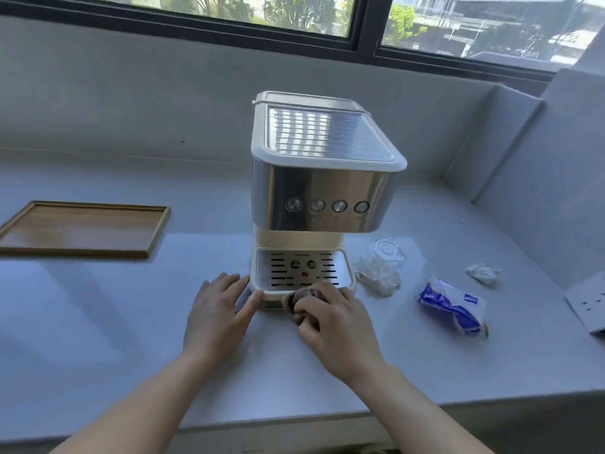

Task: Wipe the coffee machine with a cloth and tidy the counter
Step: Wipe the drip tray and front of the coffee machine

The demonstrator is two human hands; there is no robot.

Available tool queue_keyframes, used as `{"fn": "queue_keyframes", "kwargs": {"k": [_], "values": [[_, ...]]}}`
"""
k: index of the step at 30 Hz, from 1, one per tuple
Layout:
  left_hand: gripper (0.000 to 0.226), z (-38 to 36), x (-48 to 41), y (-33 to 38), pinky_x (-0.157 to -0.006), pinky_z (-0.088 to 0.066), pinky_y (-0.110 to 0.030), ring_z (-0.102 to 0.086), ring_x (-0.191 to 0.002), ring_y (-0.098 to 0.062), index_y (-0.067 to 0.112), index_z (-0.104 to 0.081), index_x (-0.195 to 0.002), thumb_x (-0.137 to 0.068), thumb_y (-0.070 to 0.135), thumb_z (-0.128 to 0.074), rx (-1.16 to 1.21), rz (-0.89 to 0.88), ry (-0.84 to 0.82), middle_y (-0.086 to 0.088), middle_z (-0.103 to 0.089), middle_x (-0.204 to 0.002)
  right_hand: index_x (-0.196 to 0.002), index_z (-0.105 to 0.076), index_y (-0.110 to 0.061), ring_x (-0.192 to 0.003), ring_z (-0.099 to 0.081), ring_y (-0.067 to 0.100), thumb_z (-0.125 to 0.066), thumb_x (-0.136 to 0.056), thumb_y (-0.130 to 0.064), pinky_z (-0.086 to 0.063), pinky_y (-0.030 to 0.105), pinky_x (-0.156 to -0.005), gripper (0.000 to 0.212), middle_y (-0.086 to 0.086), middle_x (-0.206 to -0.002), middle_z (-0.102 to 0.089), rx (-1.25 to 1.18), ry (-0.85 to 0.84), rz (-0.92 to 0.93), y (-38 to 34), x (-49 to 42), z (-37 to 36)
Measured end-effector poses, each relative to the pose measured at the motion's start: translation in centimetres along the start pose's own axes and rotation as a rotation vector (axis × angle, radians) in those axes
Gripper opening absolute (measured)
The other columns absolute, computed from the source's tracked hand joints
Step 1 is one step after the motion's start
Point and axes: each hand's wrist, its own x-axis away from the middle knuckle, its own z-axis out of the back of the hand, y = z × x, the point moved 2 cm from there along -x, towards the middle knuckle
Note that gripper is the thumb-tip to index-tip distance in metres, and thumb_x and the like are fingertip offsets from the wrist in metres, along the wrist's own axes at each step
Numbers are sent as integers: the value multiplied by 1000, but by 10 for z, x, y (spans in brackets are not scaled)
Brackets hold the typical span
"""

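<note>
Right hand (334, 326) curls round a bunched brownish cloth (299, 301) and presses it against the front lip of the drip tray (302, 271), right of centre. Left hand (217, 309) lies spread, fingers straight, on the counter (98, 322), with its thumb touching the tray's front left corner. Coffee machine (314, 191) stands upright near the counter's middle, steel front towards the camera, with 4 round buttons (327, 205) in 1 row. The slotted drip tray sits in the machine's base.

Right of the machine, crumpled white wrapping (379, 270) lies just beside the base. A blue-and-white packet (453, 304) lies on its side farther right, with a crumpled paper wad (484, 272) near it. Wooden tray (82, 229) lies flat, well apart to the left. A white socket plate (589, 306) shows at the right edge.
</note>
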Motion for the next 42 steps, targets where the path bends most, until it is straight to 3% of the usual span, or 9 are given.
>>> {"fn": "queue_keyframes", "kwargs": {"k": [4,7,12,17,20,25,32,37,42], "values": [[48,19,-10,15,-95,-40,-33,-50,-118,-13,28,-55,-136,-94,50,-54,107,108,-89,6,-55,-139,-95,-64,-35,-95,-59,7,-58,-83,-18,-48,27,-75,21,-20,-101,-61,-338,104,-264,13,8,27],[42,55,-21,44,-93,-43,-35,-55,-113,-16,22,-54,-136,-96,37,-56,201,13,94,0,-57,-135,-97,-65,-39,-96,-63,10,-54,-80,-22,-54,37,-82,26,-17,-100,-64,-554,268,-339,12,10,57],[41,134,-34,117,-108,-41,-43,-48,-126,-22,13,-53,-131,-93,28,-47,372,-330,561,-8,-52,-130,-113,-62,-35,-115,-60,20,-60,-87,-17,-48,29,-95,32,-9,-120,-61,-537,732,-81,-5,10,109],[41,152,-57,178,-115,-32,-44,-46,-132,-35,7,-60,-127,-101,33,-43,-110,-826,587,-20,-54,-136,-120,-60,-14,-121,-53,29,-65,-90,-12,-44,40,-101,30,11,-128,-53,-366,976,110,-20,-24,131],[38,139,-74,190,-108,-42,-51,-56,-125,-35,11,-68,-119,-103,35,-44,-283,-875,555,-14,-62,-132,-119,-66,-17,-120,-51,29,-70,-92,-19,-40,35,-104,28,13,-133,-53,-221,988,123,-24,-44,126],[31,127,-80,187,-64,-56,-40,-74,-92,-26,17,-76,-99,-102,30,-48,-252,-880,656,-1,-76,-105,-115,-74,-22,-115,-53,33,-73,-92,-26,-47,46,-92,23,10,-129,-61,-10,970,156,-14,-57,90],[28,124,-80,186,-62,-53,-33,-74,-92,-20,19,-78,-100,-100,28,-51,-258,-901,730,2,-77,-102,-101,-78,-15,-107,-56,32,-75,-85,-5,-50,39,-88,19,11,-118,-60,-125,848,101,18,-23,55],[27,124,-80,186,-62,-53,-33,-74,-92,-20,19,-78,-100,-100,27,-52,-255,-906,747,3,-77,-102,-109,-71,-14,-111,-57,33,-70,-93,-19,-49,46,-90,17,9,-124,-52,-307,1020,137,15,-51,105],[26,124,-80,186,-63,-54,-34,-74,-93,-20,19,-78,-100,-99,26,-53,-252,-902,754,3,-77,-102,-107,-64,-15,-110,-55,31,-65,-93,-17,-49,42,-92,14,11,-123,-52,-263,924,94,20,-49,79]]}}
